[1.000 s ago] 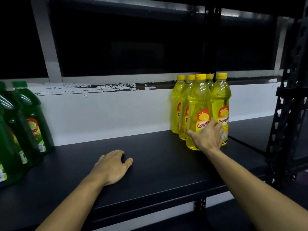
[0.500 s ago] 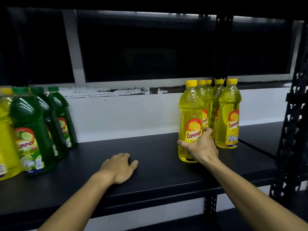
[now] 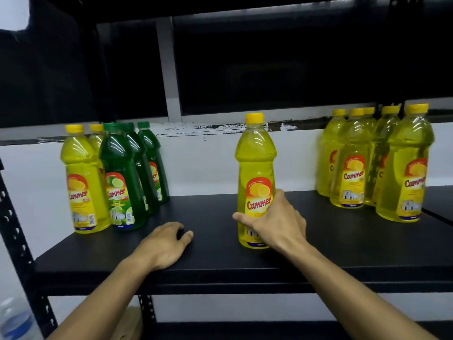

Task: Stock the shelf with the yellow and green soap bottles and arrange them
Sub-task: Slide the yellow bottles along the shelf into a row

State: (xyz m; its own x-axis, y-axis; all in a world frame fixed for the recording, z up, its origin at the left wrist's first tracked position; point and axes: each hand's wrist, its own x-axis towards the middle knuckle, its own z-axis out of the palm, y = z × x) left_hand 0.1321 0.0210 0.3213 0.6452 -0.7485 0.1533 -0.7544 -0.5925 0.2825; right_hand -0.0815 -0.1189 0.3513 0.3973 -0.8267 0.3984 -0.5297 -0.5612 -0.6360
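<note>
A yellow soap bottle [image 3: 255, 163] stands upright near the middle of the black shelf [image 3: 220, 256], and my right hand [image 3: 274, 223] grips its lower half over the label. My left hand [image 3: 163, 245] rests flat on the shelf, palm down, holding nothing. At the right stands a cluster of several yellow bottles [image 3: 375, 163]. At the left stand green bottles [image 3: 122, 175] in a row going back, with two yellow bottles [image 3: 82, 177] beside them on their left.
A white back wall [image 3: 208, 165] runs behind the shelf. Black perforated uprights [image 3: 14, 241] frame the left side. A dark upper shelf [image 3: 220, 11] hangs overhead. A second shelf board [image 3: 438, 200] adjoins at the right, and a lower level shows beneath.
My right hand has slid one yellow bottle leftward, away from the right cluster, toward the shelf's middle. The view has swung left, showing more left-side bottles. My left hand stayed flat.
</note>
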